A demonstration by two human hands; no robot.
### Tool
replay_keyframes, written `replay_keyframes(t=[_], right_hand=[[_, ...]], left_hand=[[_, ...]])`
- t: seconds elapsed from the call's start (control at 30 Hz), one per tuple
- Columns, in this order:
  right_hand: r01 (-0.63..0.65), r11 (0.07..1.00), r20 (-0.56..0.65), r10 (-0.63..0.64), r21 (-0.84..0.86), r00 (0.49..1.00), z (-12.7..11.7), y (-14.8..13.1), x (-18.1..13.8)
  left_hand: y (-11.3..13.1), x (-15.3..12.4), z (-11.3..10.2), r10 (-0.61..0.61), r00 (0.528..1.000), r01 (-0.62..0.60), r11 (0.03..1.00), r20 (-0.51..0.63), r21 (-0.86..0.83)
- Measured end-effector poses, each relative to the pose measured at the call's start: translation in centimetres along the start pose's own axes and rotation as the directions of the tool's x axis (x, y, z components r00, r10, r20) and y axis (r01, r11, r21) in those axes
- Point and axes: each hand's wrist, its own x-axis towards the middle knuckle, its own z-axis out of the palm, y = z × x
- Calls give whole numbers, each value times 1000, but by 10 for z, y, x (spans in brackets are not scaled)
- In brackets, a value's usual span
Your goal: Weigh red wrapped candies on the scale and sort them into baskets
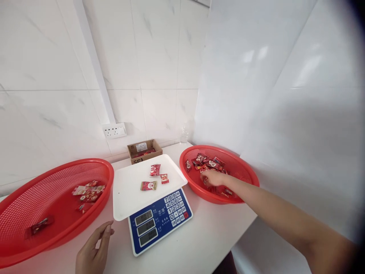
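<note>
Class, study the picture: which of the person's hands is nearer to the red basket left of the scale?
Left. The left hand is just beside the left red basket's rim; the right hand is inside the right red basket, beyond the scale.

Two red baskets (71, 163), one scale (159, 224), three sweets (148, 185) on its tray (128, 198) (many more in baskets), one cardboard box (142, 147).

left hand (92, 251) — low, fingers loosely curled | right hand (212, 177) — arm outstretched, palm down

cardboard box (145, 149) against tiled wall (159, 57) | power socket (114, 130) up-left of it | clear bottle (184, 135) to its right
</note>
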Motion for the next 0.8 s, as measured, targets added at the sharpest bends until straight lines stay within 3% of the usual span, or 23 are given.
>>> replay_keyframes(t=[0.2,0.33,0.47,0.63,0.8], right_hand=[[172,975,-155,-150,138,976,-33,-50,14],[281,931,-22,-283,234,959,-17,-103,24],[336,936,115,-346,104,931,8,-142,38],[347,931,-15,-347,114,938,14,-161,54],[283,931,-35,-282,232,959,19,-157,62]], left_hand=[[8,-5,0,90,995,-93,989,-33,-117],[13,-8,-2,103,994,-107,986,-30,-131],[12,-9,-3,119,992,-123,984,-41,-129],[9,-8,-2,143,989,-147,981,-46,-126],[10,-9,-3,187,982,-190,974,-40,-121]])
